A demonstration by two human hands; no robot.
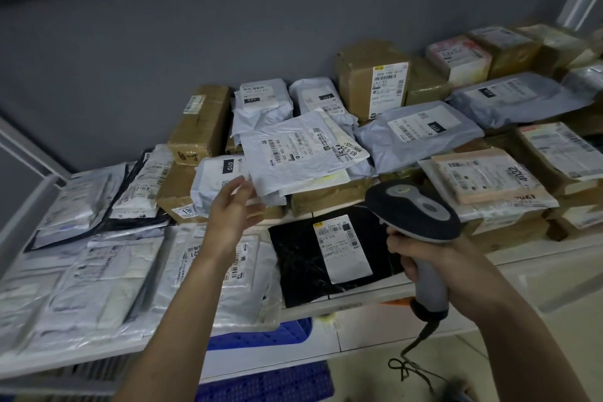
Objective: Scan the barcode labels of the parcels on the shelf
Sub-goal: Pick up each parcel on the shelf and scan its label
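Scanner [416, 222] upright in right hand [424, 258], head aimed at parcels [306, 153].

One scanner [413, 206], held by one of two hands: the right hand [411, 256] grips it, the left hand [232, 211] is empty. One black bag [303, 258]. Two blue crates [261, 333]. Pale mailer bags and brown boxes overlap too much for a sure count.
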